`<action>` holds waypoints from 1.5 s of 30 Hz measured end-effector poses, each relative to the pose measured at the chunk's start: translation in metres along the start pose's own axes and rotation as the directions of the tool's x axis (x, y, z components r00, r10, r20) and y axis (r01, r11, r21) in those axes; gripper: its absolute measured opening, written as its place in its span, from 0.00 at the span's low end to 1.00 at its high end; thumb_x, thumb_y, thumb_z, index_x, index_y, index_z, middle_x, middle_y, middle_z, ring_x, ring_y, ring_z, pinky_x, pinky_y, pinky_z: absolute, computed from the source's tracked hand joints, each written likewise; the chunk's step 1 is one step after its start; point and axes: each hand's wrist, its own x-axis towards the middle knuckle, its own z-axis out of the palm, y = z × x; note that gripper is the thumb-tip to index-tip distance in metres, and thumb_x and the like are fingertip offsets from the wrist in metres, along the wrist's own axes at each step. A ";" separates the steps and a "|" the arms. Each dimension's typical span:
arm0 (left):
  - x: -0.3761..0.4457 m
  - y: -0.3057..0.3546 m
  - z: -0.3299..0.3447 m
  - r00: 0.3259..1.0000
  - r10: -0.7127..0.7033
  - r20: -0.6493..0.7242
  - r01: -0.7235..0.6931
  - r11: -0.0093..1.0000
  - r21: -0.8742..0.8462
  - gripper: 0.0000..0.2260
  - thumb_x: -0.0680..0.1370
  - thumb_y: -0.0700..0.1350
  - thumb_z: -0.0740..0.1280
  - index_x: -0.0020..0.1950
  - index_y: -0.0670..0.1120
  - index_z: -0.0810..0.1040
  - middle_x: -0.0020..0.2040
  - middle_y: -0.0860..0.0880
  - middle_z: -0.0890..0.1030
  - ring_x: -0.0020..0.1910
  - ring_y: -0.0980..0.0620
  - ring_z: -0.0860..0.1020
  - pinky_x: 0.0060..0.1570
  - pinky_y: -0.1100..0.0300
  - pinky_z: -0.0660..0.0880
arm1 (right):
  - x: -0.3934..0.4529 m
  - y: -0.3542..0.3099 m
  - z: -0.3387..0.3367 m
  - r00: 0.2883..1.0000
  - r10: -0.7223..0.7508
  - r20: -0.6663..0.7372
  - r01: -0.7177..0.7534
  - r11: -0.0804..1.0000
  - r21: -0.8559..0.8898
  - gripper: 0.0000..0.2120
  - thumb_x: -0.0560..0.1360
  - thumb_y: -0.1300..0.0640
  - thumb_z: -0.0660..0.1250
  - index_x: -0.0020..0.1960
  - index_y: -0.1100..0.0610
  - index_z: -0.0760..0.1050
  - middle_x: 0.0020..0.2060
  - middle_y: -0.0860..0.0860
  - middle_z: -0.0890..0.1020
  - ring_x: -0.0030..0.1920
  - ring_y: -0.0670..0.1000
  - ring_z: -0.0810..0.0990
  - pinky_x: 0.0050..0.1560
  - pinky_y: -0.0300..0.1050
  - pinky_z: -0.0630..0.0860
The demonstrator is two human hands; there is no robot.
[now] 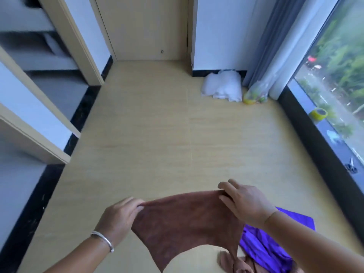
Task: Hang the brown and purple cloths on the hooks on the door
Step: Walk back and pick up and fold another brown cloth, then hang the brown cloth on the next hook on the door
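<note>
Hands are holding the brown cloth (187, 219) stretched between them at the lower middle of the frame. The left hand (118, 219) is pinching one top corner between thumb and fingers, and the right hand (244, 201) is pinching the other, so both are closed on the fabric. The cloth's top edge is running left to right across the frame, sloping slightly up toward the right hand, and the rest is sagging below it toward the bottom edge.

The purple cloth (264, 247) is lying crumpled at the lower right of the frame, under the right forearm, partly hidden by the brown one; what it is resting on cannot be told.

The door (145, 26) is standing at the top centre of the frame, well apart from the hands, straight ahead across the pale wooden floor (157, 125). No hooks are showing on the part of the door in view. Judging from this, the cloth must be carried forward and lifted, with the top edge leading.

A white bundle (222, 85) is sitting on the floor at the upper right, near a grey curtain (275, 36) and a large window (338, 85). A yellow tape roll (319, 113) is resting on the window sill.
</note>
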 end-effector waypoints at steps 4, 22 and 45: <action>0.018 0.073 -0.151 0.991 0.130 -0.033 -0.130 0.991 -0.015 0.08 0.75 0.52 0.60 0.45 0.54 0.79 0.36 0.57 0.79 0.34 0.58 0.77 0.33 0.65 0.71 | -0.022 -0.046 -0.161 0.997 -0.071 -0.027 0.070 0.997 -0.012 0.25 0.72 0.34 0.61 0.61 0.48 0.67 0.52 0.43 0.76 0.47 0.51 0.78 0.42 0.42 0.66; 0.069 0.246 -0.523 0.884 0.290 -0.366 -0.164 0.926 0.339 0.08 0.81 0.46 0.61 0.50 0.50 0.80 0.43 0.57 0.78 0.43 0.56 0.76 0.44 0.60 0.72 | -0.065 -0.187 -0.557 0.882 -0.141 -0.450 0.026 0.967 -0.252 0.10 0.78 0.44 0.58 0.46 0.48 0.74 0.37 0.45 0.77 0.37 0.48 0.75 0.37 0.44 0.71; 0.091 0.225 -0.611 0.775 0.554 -0.305 -0.331 0.766 0.551 0.15 0.78 0.35 0.61 0.47 0.56 0.78 0.47 0.65 0.72 0.36 0.54 0.76 0.38 0.56 0.75 | -0.041 -0.249 -0.615 0.726 -0.306 -0.617 0.096 0.932 -0.349 0.10 0.80 0.58 0.59 0.45 0.44 0.66 0.39 0.39 0.75 0.35 0.43 0.74 0.35 0.35 0.68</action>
